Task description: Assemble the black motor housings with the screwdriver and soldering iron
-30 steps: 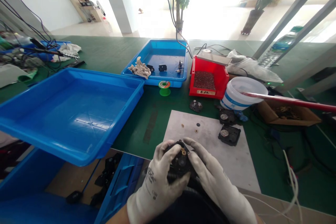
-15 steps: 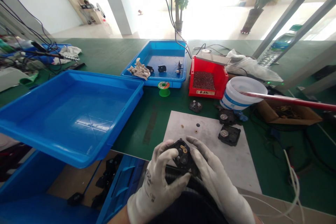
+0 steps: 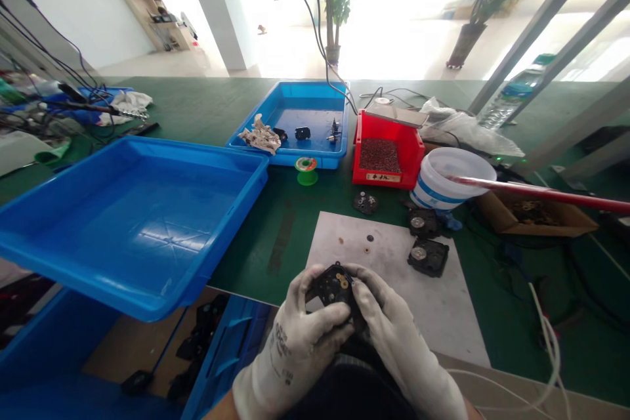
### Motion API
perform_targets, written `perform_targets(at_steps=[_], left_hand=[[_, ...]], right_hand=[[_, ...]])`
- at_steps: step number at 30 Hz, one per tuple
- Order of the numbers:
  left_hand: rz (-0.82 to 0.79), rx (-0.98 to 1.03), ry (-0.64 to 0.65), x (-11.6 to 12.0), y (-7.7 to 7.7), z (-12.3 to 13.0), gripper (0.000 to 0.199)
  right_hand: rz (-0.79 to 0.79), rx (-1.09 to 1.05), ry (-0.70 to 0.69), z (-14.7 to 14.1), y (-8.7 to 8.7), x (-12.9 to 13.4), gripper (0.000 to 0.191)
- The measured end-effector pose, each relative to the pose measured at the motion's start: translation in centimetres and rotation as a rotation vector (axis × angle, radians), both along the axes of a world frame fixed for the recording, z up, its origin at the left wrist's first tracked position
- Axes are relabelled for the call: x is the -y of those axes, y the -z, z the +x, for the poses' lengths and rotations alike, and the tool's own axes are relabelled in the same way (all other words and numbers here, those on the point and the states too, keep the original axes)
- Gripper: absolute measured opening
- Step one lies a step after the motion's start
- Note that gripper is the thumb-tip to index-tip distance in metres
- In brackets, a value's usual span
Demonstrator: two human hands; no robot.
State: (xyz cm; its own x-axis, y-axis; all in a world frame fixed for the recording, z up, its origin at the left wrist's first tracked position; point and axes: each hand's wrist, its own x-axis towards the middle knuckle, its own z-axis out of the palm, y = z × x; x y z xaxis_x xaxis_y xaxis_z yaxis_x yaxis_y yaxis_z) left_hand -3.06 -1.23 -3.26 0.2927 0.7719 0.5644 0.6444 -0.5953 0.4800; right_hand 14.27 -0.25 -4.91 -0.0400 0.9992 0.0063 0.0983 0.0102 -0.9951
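Between my two gloved hands, over the near edge of a stained white sheet (image 3: 438, 315), is a black gearbox housing (image 3: 331, 289) with small brass-coloured gears showing in its open face. My left hand (image 3: 308, 328) is closed round its left side, thumb lying across the lower face. My right hand (image 3: 386, 321) grips the right side, fingertips close to the brass gears. The housing's underside is hidden by the gloves. Farther up the sheet lie a small dark disc (image 3: 370, 237) and a little brass ring (image 3: 367, 251). Another black housing (image 3: 428, 257) with a silvery disc rests at the sheet's right.
A large blue tray (image 3: 123, 210) stands left, a smaller blue tray (image 3: 295, 157) behind it. A green spool (image 3: 306, 174), a red bin (image 3: 386, 177) of small brown pieces and a white bucket (image 3: 438, 187) line the middle. A red rod (image 3: 541, 192) juts in from the right.
My left thumb has come up from below onto the housing's face. My right fingers have curled in closer against its right side.
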Motion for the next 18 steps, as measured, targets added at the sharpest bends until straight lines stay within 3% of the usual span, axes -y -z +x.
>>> perform_targets(at_steps=[4,7,12,15,18], left_hand=[[-0.023,0.018,0.003,-0.3,0.4,-0.1,0.007],[-0.082,0.094,0.017,-0.7,0.9,-0.3,0.004],[-0.181,0.294,-0.014,-2.5,1.0,0.3,0.072],[-0.215,0.394,0.012,-5.0,-0.1,0.6,0.087],[-0.253,0.522,0.003,-8.6,-1.8,0.5,0.089]], right_hand=[[-0.063,-0.051,0.006,0.2,-0.3,-0.2,0.037],[-0.025,-0.030,0.007,0.6,0.0,-0.4,0.035],[0.238,0.101,0.038,1.1,0.5,-2.0,0.032],[0.443,0.203,0.050,2.0,-1.1,-4.1,0.036],[0.634,0.292,0.064,4.1,-4.8,-7.5,0.040]])
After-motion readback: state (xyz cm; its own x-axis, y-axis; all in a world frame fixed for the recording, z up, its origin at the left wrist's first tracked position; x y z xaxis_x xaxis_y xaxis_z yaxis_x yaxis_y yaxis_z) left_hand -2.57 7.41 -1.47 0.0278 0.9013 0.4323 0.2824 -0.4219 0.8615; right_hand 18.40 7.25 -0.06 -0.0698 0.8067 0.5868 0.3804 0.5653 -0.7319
